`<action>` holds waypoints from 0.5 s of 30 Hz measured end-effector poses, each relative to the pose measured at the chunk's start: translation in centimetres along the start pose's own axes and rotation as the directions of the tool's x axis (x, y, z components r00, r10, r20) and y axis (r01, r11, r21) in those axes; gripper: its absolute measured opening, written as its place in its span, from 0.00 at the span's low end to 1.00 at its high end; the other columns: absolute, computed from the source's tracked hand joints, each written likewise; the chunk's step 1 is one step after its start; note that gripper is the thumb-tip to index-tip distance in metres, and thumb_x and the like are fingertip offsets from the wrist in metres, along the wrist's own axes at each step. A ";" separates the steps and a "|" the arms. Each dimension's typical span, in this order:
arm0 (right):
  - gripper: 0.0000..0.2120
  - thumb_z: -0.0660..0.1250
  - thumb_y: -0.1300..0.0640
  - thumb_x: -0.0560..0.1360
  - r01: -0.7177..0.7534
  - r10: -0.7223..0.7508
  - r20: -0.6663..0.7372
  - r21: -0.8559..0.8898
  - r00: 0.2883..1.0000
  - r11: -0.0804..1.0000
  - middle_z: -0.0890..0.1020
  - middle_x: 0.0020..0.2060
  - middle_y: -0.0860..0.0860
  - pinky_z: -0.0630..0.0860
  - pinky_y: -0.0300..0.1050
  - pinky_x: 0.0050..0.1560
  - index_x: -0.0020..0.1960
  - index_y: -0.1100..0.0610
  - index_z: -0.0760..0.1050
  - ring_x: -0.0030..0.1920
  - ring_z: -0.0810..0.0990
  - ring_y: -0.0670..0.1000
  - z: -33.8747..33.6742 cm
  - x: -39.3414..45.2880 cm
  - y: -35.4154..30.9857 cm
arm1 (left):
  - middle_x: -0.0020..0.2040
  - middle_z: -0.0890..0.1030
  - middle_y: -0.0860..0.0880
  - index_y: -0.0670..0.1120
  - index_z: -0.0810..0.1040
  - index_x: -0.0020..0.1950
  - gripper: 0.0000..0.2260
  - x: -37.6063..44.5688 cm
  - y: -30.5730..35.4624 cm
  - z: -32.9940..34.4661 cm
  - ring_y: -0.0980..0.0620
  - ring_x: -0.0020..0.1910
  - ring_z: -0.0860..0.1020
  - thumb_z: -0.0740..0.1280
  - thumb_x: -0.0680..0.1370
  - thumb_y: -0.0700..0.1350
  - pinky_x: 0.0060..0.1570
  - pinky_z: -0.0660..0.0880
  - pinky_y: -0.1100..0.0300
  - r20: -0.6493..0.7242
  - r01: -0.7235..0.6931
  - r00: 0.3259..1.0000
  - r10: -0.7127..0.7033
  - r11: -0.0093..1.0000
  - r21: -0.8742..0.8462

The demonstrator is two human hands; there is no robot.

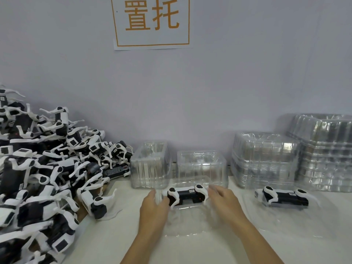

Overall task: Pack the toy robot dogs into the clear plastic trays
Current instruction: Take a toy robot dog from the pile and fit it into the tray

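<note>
Toy dog in hand: a black-and-white toy robot dog (187, 195) lay on its side in the far part of a clear plastic tray (187, 223), near the table's middle.
Tray in use: it sat on the white table (106, 235), directly in front of the person, its near part bare.
Left hand: the left hand (154, 206) was at the dog's left end, fingers loosely bent against the dog and the tray's edge; whether it truly gripped could not be told.
Right hand: the right hand (224, 201) was at the dog's right end, fingers blurred and spread; its hold could not be told either.
Second packed dog: another toy dog (283, 197) lay in a second clear tray (297, 223) just to the right.
Unpacked dogs: a large heap of toy dogs (38, 168) was piled at the left, against the wall.
Spare trays: two upright clear trays (150, 164) stood behind the tray in use; taller stacks of trays (297, 159) stood at the right rear.
Wall: a paper sign (152, 21) with orange characters hung above.
</note>
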State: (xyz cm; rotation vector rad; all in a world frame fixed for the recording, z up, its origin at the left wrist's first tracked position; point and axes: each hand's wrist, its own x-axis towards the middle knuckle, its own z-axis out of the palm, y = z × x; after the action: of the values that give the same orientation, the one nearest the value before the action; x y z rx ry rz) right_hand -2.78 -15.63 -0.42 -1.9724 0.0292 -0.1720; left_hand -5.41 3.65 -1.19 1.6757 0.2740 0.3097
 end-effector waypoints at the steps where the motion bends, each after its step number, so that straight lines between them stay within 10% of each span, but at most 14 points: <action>1: 0.15 0.62 0.52 0.80 0.020 -0.020 0.003 0.016 1.000 1.000 0.73 0.30 0.43 0.67 0.44 0.38 0.35 0.55 0.73 0.34 0.71 0.47 0.0 0.1 0.1 | 0.64 0.74 0.51 0.48 0.73 0.70 0.19 0.1 0.0 -0.1 0.48 0.63 0.75 0.67 0.79 0.45 0.65 0.73 0.47 -0.005 0.014 1.000 -0.014 0.999 -0.042; 7: 0.19 0.68 0.50 0.77 -0.038 0.022 0.050 0.329 0.998 0.944 0.79 0.54 0.45 0.80 0.45 0.46 0.66 0.36 0.74 0.52 0.81 0.48 0.2 0.3 0.3 | 0.62 0.77 0.51 0.63 0.71 0.63 0.19 0.5 0.0 -0.5 0.52 0.57 0.78 0.69 0.78 0.43 0.51 0.76 0.52 -0.038 -0.027 0.999 0.019 0.977 -0.210; 15: 0.12 0.69 0.48 0.77 -0.002 -0.008 0.028 0.321 1.000 0.947 0.77 0.56 0.45 0.75 0.42 0.42 0.55 0.32 0.73 0.49 0.82 0.48 0.3 -0.1 -0.1 | 0.57 0.74 0.57 0.65 0.70 0.59 0.20 0.8 -0.2 -0.4 0.54 0.51 0.77 0.69 0.77 0.42 0.45 0.75 0.54 -0.082 -0.067 0.995 0.051 0.975 -0.212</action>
State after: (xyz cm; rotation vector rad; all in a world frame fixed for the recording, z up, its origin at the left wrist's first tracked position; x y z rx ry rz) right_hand -2.86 -15.35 -0.45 -1.6483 -0.0203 -0.1402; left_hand -4.86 4.34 -1.35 1.4628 0.2382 0.4332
